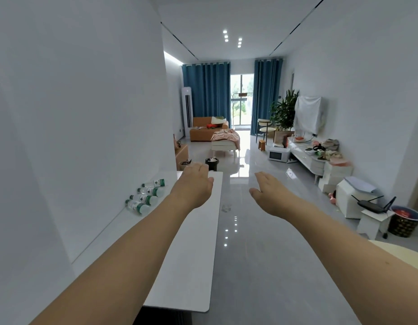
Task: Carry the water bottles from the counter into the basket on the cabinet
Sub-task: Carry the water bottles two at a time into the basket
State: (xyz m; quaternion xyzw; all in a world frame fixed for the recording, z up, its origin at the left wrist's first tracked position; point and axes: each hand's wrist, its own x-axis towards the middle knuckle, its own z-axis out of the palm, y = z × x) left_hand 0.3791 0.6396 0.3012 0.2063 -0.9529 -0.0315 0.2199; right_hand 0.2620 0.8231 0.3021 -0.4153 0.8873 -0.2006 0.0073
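Observation:
Several clear water bottles with green labels (146, 195) lie on their sides in a row on the white counter (194, 254), close to the left wall. My left hand (195, 184) is stretched out above the counter, just right of the bottles, fingers apart and holding nothing. My right hand (270, 193) reaches forward over the grey floor, right of the counter's edge, also open and holding nothing. No basket shows clearly in this view.
A white wall (74, 113) bounds the counter on the left. Shiny grey floor (262, 254) runs ahead toward a sofa (207, 131) and blue curtains. A low white cabinet (309, 158) with clutter, white boxes, a router (372, 205) and a dark bin (405, 222) line the right wall.

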